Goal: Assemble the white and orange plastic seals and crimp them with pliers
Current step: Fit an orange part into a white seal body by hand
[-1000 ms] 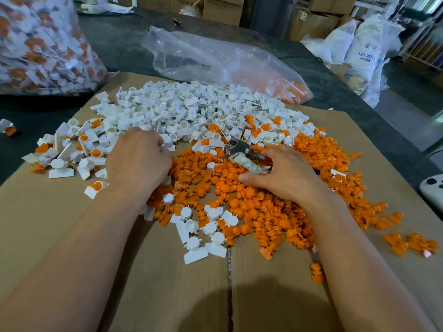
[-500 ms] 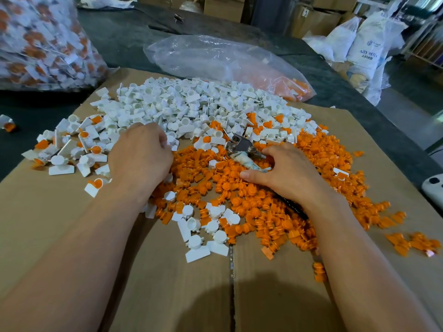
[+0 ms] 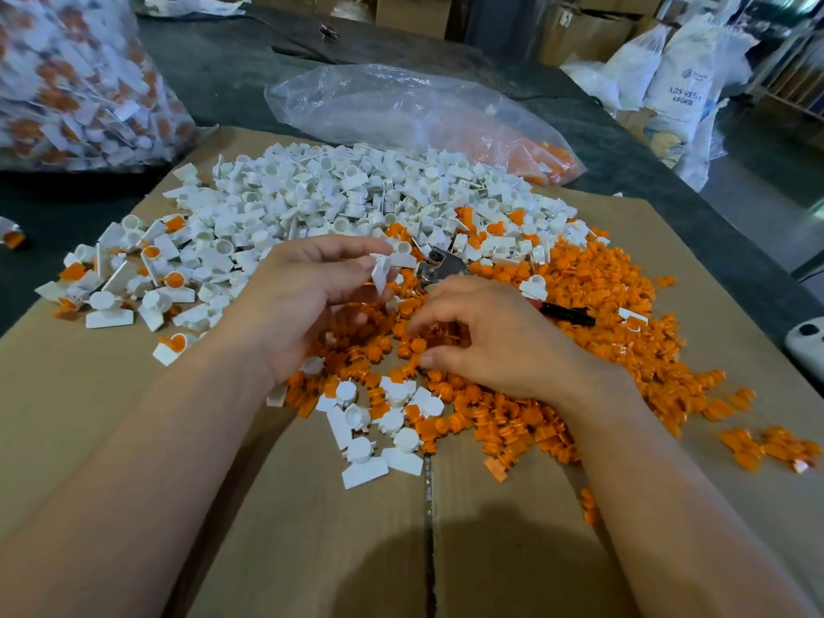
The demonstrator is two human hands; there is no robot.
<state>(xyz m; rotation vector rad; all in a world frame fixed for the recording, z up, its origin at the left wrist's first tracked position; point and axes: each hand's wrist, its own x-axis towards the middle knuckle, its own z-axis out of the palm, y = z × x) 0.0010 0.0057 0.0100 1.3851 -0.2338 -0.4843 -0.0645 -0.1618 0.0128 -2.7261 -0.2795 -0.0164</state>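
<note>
My left hand (image 3: 298,305) is raised over the heap and pinches one white seal piece (image 3: 381,272) between thumb and fingertips. My right hand (image 3: 499,345) rests palm down on the pile of orange seal pieces (image 3: 593,296). Its fingers are curled, and its thumb and forefinger stand apart with orange pieces between them. The pliers (image 3: 439,265) lie on the pile just beyond my right hand, with the metal head showing and a black handle end sticking out to the right. A large heap of white seal pieces (image 3: 334,194) lies behind both hands.
Everything lies on flattened cardboard (image 3: 133,439) on a dark table. Assembled white-and-orange seals (image 3: 171,278) lie at the left. A full bag of assembled seals (image 3: 67,82) stands at the far left, a crumpled clear plastic bag (image 3: 401,109) behind the heap, and a white device (image 3: 807,345) at the right edge.
My left hand lifted out of the white heap with one white piece pinched. My right hand let go of the pliers and moved down onto the orange pile.
</note>
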